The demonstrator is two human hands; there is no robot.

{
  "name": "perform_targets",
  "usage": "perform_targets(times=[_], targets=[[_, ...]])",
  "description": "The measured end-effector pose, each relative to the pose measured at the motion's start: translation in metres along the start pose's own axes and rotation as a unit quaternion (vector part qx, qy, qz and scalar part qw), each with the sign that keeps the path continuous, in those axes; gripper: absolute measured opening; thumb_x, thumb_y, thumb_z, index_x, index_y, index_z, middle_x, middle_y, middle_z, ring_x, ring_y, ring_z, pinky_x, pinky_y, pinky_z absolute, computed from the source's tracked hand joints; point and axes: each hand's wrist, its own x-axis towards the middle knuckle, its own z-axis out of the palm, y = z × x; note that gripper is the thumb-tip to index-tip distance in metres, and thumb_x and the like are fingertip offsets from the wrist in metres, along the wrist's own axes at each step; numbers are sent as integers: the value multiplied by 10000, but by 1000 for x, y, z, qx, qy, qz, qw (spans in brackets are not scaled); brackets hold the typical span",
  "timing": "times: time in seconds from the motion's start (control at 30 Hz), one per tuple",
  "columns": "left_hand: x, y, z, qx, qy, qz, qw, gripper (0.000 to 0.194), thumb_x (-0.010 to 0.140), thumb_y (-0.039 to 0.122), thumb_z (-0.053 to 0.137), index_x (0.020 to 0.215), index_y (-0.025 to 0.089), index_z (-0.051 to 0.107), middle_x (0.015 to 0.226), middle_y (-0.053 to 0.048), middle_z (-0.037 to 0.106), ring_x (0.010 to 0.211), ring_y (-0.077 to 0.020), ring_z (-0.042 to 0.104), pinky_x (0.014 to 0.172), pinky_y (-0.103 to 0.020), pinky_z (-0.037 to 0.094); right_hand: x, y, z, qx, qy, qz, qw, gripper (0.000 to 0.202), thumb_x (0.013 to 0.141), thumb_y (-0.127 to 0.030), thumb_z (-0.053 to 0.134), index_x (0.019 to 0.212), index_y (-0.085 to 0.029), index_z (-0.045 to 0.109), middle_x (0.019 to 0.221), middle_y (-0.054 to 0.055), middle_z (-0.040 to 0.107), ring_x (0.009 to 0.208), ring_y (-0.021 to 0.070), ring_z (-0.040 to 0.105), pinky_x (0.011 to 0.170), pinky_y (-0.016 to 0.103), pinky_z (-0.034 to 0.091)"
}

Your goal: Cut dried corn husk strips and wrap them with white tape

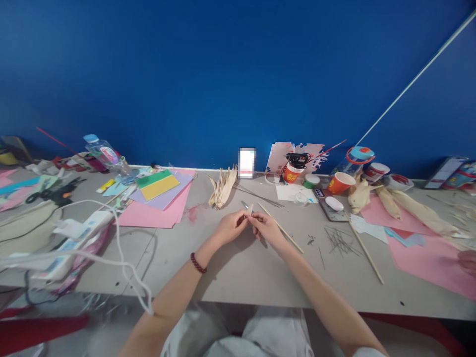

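My left hand (pixel 232 228) and my right hand (pixel 267 229) meet over the middle of the table, fingers pinched together. Between their fingertips is a small pale strip, which looks like corn husk (pixel 251 208); the fingers cover most of it. Just behind my left fingers a silvery metal tip (pixel 244 204) shows, its kind unclear. A bundle of dried corn husks (pixel 222 189) lies beyond my left hand. Alongside my right hand runs a thin wooden stick (pixel 290 235), and several thin dark wires (pixel 256 193) lie behind the hands.
Coloured paper sheets (pixel 158 208) and a power strip (pixel 76 243) with a looping white cable lie left. To the right are a phone (pixel 336 214), paper cups (pixel 340 182), loose wires (pixel 340 240), another stick (pixel 366 252) and more husks (pixel 424 212). Another person's hand (pixel 467 260) rests at the right edge.
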Motion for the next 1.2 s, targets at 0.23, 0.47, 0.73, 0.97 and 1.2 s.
perform_targets(times=[0.23,0.47,0.73,0.97,1.2], targets=[[2,3,-2,-74,4,2,997,231,849,364,433,788,178,555,639,24,540,567,-103,472,569,-216,362,6,2,-4,66,38,11,997,328,638,-468,665,758,-172,596,519,-43,501,402,68,424,339,183,356],[8,-8,-1,-118,83,-28,989,186,835,338,446,786,174,520,653,14,545,565,-101,506,535,-208,380,2,-22,-20,85,94,0,992,336,600,-451,677,746,-186,529,653,6,605,488,92,490,365,180,326],[0,1,0,117,98,64,986,106,791,201,471,807,190,574,689,14,593,625,-100,530,602,-214,368,33,-38,-58,-66,98,-93,989,306,635,-399,667,839,-176,621,741,22,664,666,149,586,606,252,421],[0,10,1,38,86,36,995,114,776,217,489,777,184,598,729,3,606,632,-100,520,589,-215,375,96,-31,-105,-435,148,-93,883,184,742,-209,535,848,-153,675,817,66,704,734,169,620,651,240,419],[8,5,-2,-295,106,-134,940,224,669,352,645,724,137,610,649,-8,574,530,-78,467,467,-195,338,114,-24,-110,-518,157,-77,837,199,750,-143,518,835,-176,694,896,68,702,798,182,611,657,247,399]])
